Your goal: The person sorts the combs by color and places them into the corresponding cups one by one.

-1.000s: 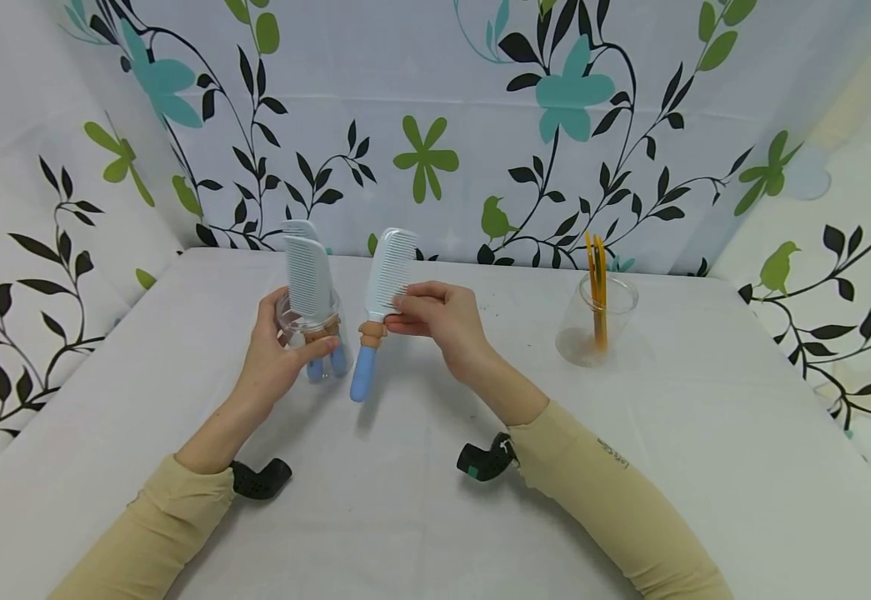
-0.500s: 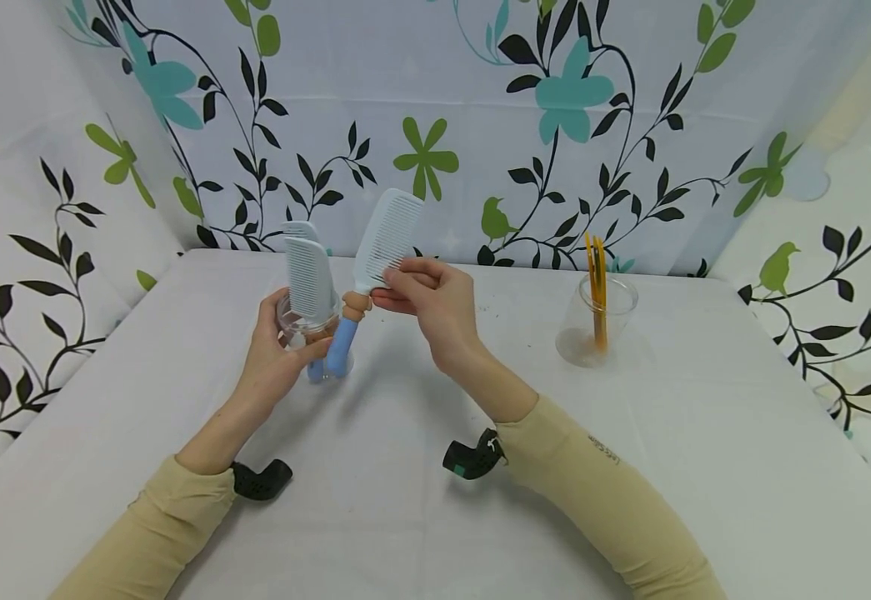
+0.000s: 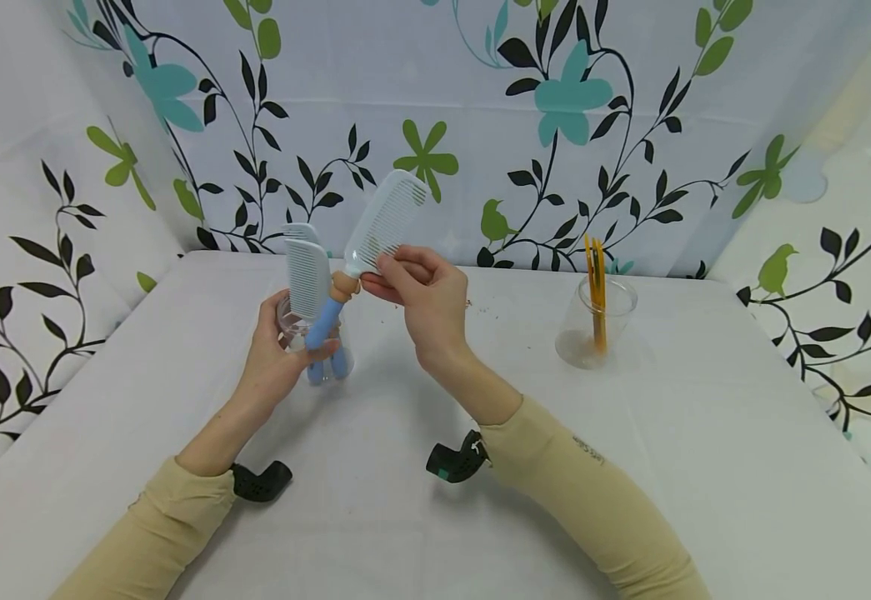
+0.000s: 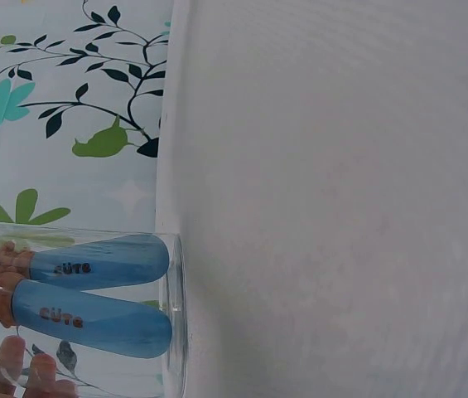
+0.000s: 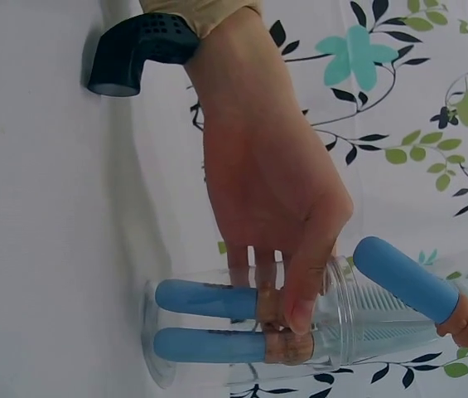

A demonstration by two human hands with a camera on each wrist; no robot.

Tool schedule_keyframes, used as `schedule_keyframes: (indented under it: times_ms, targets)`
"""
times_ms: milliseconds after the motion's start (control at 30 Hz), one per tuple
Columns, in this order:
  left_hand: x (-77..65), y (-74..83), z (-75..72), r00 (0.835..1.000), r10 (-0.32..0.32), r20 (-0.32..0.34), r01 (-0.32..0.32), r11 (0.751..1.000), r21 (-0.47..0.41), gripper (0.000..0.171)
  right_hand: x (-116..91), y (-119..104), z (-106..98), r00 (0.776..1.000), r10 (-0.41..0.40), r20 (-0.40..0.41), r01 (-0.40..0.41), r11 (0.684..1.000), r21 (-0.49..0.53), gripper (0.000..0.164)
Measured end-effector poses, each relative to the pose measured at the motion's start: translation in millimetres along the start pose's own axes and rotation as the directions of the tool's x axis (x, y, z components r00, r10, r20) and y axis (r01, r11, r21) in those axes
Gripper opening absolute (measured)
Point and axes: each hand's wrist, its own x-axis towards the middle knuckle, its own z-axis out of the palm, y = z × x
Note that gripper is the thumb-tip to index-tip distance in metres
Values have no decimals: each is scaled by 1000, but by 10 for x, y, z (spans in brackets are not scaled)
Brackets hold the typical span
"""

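Note:
In the head view my left hand (image 3: 273, 358) grips a clear jar (image 3: 285, 312), fingers behind it and thumb across the front. Two pale combs (image 3: 309, 283) stand in it, heads up; their blue handles (image 4: 93, 319), marked "CUTE", show through the wall in the left wrist view. My right hand (image 3: 438, 312) pinches a third comb (image 3: 386, 221) low on its pale toothed head, near the brown figure at its neck. This comb is tilted, its blue handle (image 5: 406, 280) pointing down toward the jar's mouth. In the right wrist view that handle is outside the jar, just beyond the rim.
A second clear jar (image 3: 570, 337) holding several yellow-orange sticks (image 3: 597, 292) stands on the right of the white table (image 3: 705, 417). A patterned cloth (image 3: 435, 75) hangs behind and at both sides. Small crumbs lie beyond my right hand.
My right hand has lifted its comb and moved it left, tilting it so the handle swings over toward the jar. My left hand and the jar stay in place.

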Motion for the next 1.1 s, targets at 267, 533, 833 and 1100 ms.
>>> schedule_keyframes:
  times_ms: [267,533,833,1100]
  targets:
    - [-4,4,-6,1000,-8,18,8,1000,8,93,-10,17,106,995,-89,-37,92,993,74,16]
    - [-9,13,0,1000,-4,11,3,1000,7,93,-57,95,160,981,-191,31,190,982,9,18]
    - [-15,22,-4,1000,4,7,-4,1000,7,93,-108,153,209,961,-255,110,265,960,-94,21]
    - [-21,19,-8,1000,3,13,-3,1000,0,93,-136,180,216,957,-259,127,275,953,-125,20]
